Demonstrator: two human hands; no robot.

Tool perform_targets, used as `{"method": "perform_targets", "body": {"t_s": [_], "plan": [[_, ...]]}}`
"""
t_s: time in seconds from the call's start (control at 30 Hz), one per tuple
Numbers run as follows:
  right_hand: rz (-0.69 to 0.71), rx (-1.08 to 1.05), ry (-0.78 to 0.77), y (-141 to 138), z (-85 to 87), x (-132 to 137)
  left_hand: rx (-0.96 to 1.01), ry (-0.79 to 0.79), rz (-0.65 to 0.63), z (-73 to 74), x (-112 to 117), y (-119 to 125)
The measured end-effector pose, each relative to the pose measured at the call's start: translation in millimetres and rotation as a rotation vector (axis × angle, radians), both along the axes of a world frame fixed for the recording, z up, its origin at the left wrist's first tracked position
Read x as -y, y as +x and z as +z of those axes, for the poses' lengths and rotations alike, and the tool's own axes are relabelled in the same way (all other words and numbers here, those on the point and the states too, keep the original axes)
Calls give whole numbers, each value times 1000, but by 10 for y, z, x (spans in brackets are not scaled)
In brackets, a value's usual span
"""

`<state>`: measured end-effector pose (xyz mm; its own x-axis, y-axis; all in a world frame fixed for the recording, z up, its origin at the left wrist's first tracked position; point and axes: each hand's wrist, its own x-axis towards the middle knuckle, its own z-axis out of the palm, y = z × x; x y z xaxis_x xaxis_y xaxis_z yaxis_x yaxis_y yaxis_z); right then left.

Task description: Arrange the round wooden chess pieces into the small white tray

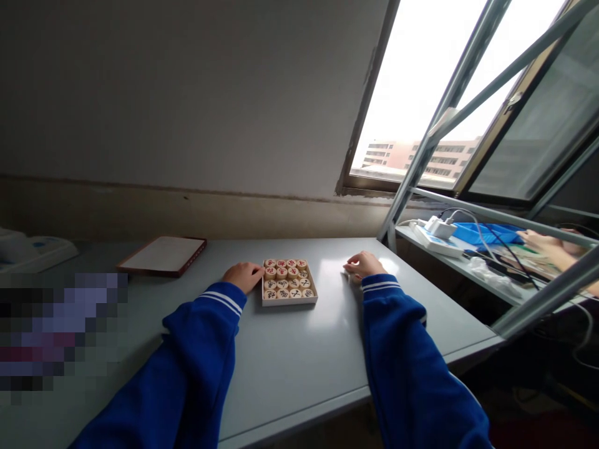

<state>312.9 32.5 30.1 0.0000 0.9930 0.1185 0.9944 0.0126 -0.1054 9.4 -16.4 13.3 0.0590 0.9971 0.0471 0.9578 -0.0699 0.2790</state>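
Observation:
A shallow open box (290, 302) full of round wooden xiangqi pieces (281, 284) lies in the middle of the grey table. Red characters mark the pieces at the back, black ones those at the front. My left hand (244, 276) is at the box's left side, its fingertips closed against the edge. To the right of the box, apart from it, my right hand (365, 265) rests low over the table. Its fingers are pinched around something small and pale, seemingly a xiangqi piece, mostly hidden by the hand.
A lid with a dark red rim (161, 255) lies at the back left, near the wall. White equipment (44, 249) stands at the far left. Past a metal frame (421, 168) on the right are a power strip (437, 237), a blue tray (486, 232) and another person's hands (547, 242).

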Motion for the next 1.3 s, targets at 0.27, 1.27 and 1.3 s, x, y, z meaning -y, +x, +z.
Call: {"method": "perform_targets", "body": {"t_s": [0.27, 1.27, 1.3], "plan": [[341, -227, 147, -319, 40, 112, -12, 4, -5, -15, -30, -11], [31, 5, 121, -163, 129, 219, -4, -4, -13, 13, -2, -7], [-50, 30, 56, -67, 133, 215, -4, -7, -19, 17, 0, -9]]}}
